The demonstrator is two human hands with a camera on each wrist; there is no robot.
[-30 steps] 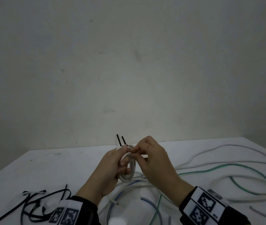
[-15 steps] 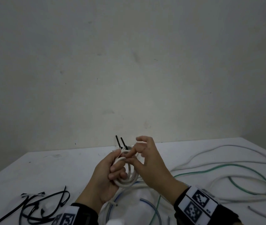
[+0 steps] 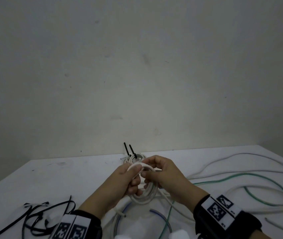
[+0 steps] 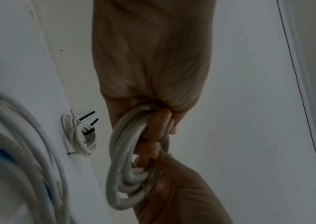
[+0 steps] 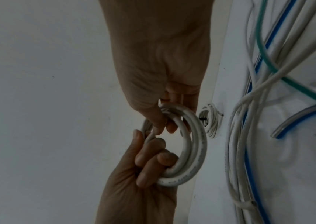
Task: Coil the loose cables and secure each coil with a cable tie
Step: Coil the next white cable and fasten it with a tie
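Observation:
A small coil of white cable hangs in the air in front of me, above the table. My left hand grips it, with fingers curled through the loops and the thumb pressing on the top turn. My right hand pinches a strand of the same cable at the top of the coil, between thumb and fingertips. The cable's loose tail trails down to the table. Two finished white coils with black ties lie at the table's far edge.
Several loose black cable ties lie at the front left of the white table. Loose white cables, a green cable and a blue one sprawl across the right and front. A wall stands close behind.
My right hand opened its fingers half a second ago and has closed again, pinching the strand at the top of the coil. The coil now sits flatter in the left hand.

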